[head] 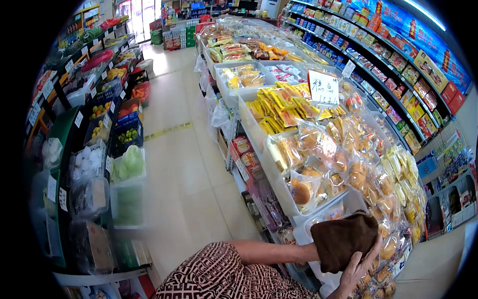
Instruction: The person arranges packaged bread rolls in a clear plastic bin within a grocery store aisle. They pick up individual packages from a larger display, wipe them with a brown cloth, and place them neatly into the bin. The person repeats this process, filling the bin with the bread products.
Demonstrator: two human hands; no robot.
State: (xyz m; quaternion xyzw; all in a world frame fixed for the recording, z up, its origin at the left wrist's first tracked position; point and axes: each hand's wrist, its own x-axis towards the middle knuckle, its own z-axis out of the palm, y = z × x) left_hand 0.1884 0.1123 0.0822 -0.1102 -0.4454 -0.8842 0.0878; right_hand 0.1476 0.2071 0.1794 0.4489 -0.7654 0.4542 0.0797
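Note:
A folded dark brown cloth [343, 241] is held low in front of me, above the near end of the bakery display. My right hand [358, 269] grips its right side, thumb on the near face and fingers along the edge. From the left, my left forearm [276, 252] reaches in and ends at the cloth, which hides my left hand. Behind the cloth is a translucent plastic bin [351, 202]. Just beyond, another bin [278, 179] is heaped with wrapped bread and buns [302, 190].
Yellow-packed snacks [283, 104] fill a farther bin, near a handwritten price sign [323, 89]. A tiled aisle [175, 160] runs along my left. Past it stand produce racks with lettuce [130, 162]. Stocked shelves [388, 56] line the right. A person [222, 7] is at the far counter.

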